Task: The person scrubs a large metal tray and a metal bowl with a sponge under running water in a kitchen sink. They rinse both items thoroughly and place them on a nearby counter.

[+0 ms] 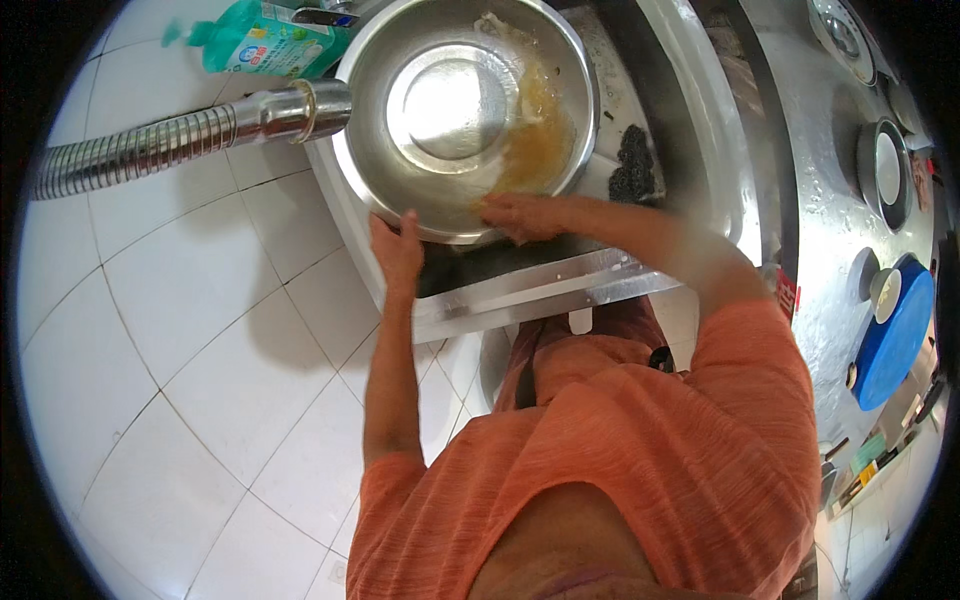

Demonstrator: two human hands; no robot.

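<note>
A large stainless steel basin (450, 184) rests over the sink, with yellowish-brown liquid (536, 150) and a pale, soft-looking clump (506, 34) along its right side. My left hand (397, 244) grips the basin's lower left rim, thumb and fingers on either side of the edge. My right hand (521, 216) is at the lower right of the basin, its fingertips over the inner wall beside the liquid. The fingers are bent and blurred, so whether they hold anything does not show.
A flexible metal pipe (180, 139) reaches the basin's left edge, below a green detergent bottle (277, 41). A dark scouring pad (634, 165) lies right of the basin. On the steel counter (817, 202) at right are a metal bowl (870, 169), a small bowl (886, 295) and a blue lid-like disc (896, 352).
</note>
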